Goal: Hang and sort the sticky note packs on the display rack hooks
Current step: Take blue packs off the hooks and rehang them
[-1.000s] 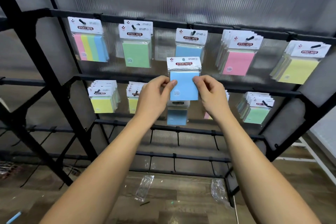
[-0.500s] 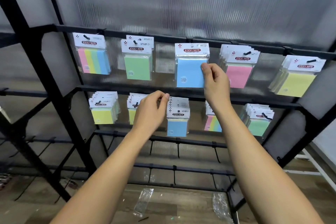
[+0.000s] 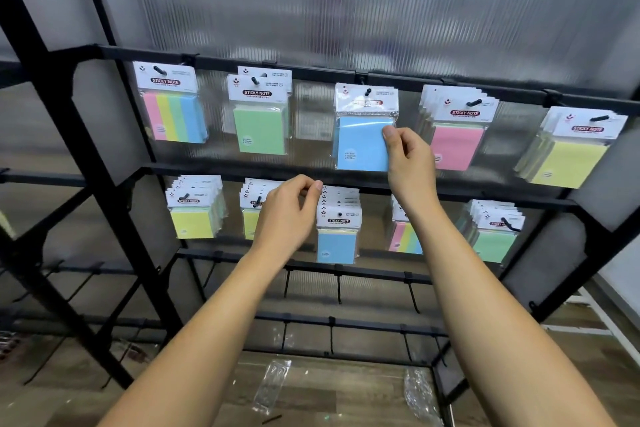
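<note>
step: seat blue sticky-note pack (image 3: pixel 362 144) on black top-row hook (image 3: pixel 367 91) | right hand (image 3: pixel 408 163) pinches its edge; left hand (image 3: pixel 289 215) curled, hold unclear | advice: push header fully back, release gently

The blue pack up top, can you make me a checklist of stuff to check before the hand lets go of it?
1. Blue pack on its hook: ok, hook tip pokes through the header hole.
2. Pushed fully back: cannot tell.
3. Hanging straight: not ok, slightly tilted.
4. Right hand holding it: ok, thumb and fingers pinch the right edge.
5. Left hand free: ok, holds nothing visible.
6. Colour match: ok, no other colour shows on that hook.
</note>
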Demonstrator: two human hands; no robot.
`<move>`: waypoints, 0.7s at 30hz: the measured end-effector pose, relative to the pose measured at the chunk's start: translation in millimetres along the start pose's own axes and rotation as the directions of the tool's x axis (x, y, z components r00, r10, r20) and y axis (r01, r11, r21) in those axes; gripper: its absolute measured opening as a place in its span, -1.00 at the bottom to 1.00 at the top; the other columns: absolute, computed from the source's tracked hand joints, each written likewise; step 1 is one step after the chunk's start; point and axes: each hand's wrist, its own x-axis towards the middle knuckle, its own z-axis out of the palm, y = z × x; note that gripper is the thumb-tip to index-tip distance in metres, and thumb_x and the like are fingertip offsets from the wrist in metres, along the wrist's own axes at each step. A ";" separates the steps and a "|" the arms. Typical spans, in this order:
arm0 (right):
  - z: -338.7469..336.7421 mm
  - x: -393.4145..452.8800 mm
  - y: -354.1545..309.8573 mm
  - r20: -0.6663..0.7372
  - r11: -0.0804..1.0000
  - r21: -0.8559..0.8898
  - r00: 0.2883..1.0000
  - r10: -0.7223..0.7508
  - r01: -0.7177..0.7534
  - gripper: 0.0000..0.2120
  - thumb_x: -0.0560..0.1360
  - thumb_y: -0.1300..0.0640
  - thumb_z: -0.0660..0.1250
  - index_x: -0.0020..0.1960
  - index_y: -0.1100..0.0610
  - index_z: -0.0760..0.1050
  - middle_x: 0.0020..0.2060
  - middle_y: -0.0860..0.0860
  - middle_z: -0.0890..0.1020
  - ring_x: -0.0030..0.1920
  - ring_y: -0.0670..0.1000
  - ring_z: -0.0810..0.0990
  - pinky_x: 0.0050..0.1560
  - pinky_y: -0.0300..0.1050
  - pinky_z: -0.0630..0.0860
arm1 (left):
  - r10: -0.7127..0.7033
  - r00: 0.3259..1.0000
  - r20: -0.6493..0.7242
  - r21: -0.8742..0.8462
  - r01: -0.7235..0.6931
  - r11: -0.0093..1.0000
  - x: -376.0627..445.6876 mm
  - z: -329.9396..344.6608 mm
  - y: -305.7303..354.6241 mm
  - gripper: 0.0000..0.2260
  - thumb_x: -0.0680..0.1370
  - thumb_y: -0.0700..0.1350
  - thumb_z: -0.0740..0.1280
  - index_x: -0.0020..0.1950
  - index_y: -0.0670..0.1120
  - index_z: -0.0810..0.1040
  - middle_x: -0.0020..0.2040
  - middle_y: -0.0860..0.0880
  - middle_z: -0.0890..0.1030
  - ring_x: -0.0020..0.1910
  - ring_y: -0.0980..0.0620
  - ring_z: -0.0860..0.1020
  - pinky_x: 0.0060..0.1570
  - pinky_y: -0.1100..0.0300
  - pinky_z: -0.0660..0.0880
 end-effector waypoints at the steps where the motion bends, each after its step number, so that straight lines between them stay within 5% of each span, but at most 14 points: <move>1: 0.2 0.7 0.5 0.000 1.000 0.002 1.000 0.003 -0.003 -0.69 0.66 -0.06 0.18 -0.17 0.08 0.46 -0.35 -0.11 0.44 -0.34 -0.16 0.33 -0.34 -0.24 0.24 | 0.001 1.000 0.001 0.000 -0.001 1.000 0.6 0.6 -0.6 -0.77 0.65 0.06 0.21 -0.07 -0.02 0.57 -0.24 0.10 0.59 -0.36 0.19 0.44 -0.36 0.23 0.30; 9: 15.0 21.7 0.5 -0.049 0.996 -0.056 0.997 0.066 -0.068 -0.60 0.66 -0.05 0.18 -0.32 0.07 0.28 -0.45 -0.11 0.30 -0.44 -0.15 0.26 -0.40 -0.22 0.16 | -0.006 1.000 0.020 -0.009 0.006 1.000 5.2 6.4 -7.0 -0.78 0.64 0.05 0.23 -0.12 -0.01 0.54 -0.33 0.16 0.51 -0.30 0.19 0.46 -0.32 0.23 0.31; 16: 23.5 6.6 18.2 -0.037 0.983 -0.075 0.985 0.167 -0.169 -0.57 0.64 -0.13 0.20 -0.32 0.07 0.41 -0.44 -0.11 0.45 -0.41 -0.17 0.36 -0.34 -0.23 0.28 | -0.012 0.994 0.112 0.011 0.011 1.000 10.7 11.0 -31.0 -0.82 0.63 0.05 0.25 -0.10 0.02 0.54 -0.25 0.12 0.57 -0.21 0.12 0.52 -0.23 0.17 0.44; 21: 26.3 -24.7 43.1 -0.044 0.945 -0.150 0.957 0.287 -0.291 -0.57 0.63 -0.13 0.20 -0.14 0.19 0.60 -0.27 0.03 0.68 -0.30 -0.07 0.52 -0.25 -0.16 0.42 | -0.010 0.977 0.215 0.141 -0.021 0.990 5.9 26.0 -55.6 -0.81 0.62 0.06 0.25 -0.06 -0.01 0.55 -0.16 0.09 0.58 -0.14 0.08 0.52 -0.20 0.12 0.49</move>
